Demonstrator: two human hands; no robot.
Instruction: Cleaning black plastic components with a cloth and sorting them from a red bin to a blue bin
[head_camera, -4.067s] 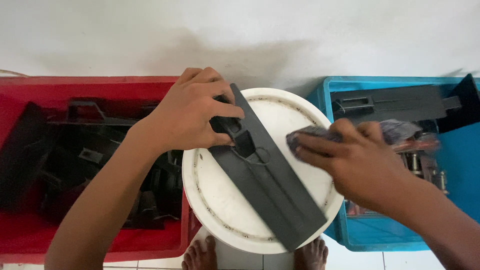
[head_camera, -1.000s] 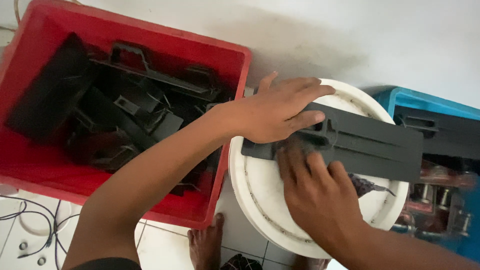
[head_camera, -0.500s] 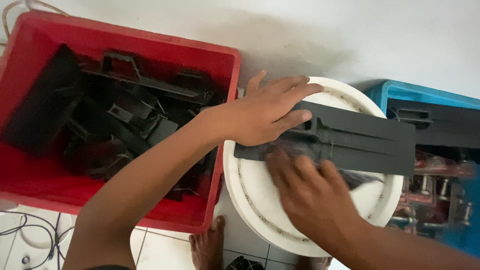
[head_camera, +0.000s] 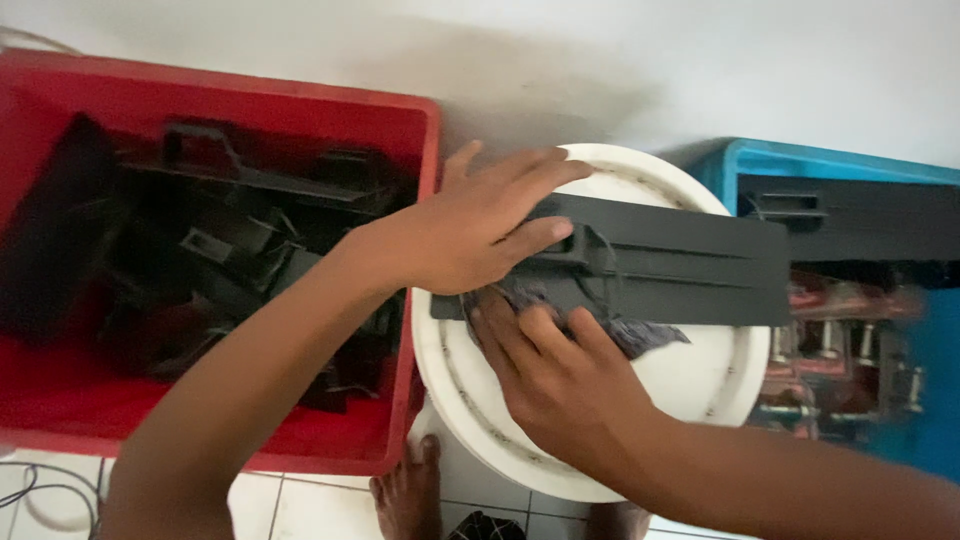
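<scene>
Panel: long flat black plastic panel (head_camera: 680, 270) lies across the white round bucket lid (head_camera: 700, 375), ends overhanging the rim; raised ribs and a wire clip near its left end.
Left hand (head_camera: 480, 235): mine, flat on the panel's left end, fingers spread, pinning it down, not wrapped around anything.
Right hand (head_camera: 560, 375): mine, fingers curled and clamped on a dark cloth rag (head_camera: 640, 335), pressing it against the panel's near edge.
Handling: I judge the panel stiff, light, smooth enough to slide on the lid; best held by the ribbed left end or the long edges. Rag is soft, bunches up.
Red crate (head_camera: 400, 300): to my left, touching the lid, full of similar black plastic parts (head_camera: 220, 250).
Blue crate (head_camera: 770, 165): to my right, another black panel across its top, blurred metal parts lower down.
Surface: the lid serves as my work surface; tiled floor (head_camera: 320, 505) below, my bare foot (head_camera: 405, 495) at the lower edge.
Room: plain pale wall (head_camera: 700, 60) behind the crates.
</scene>
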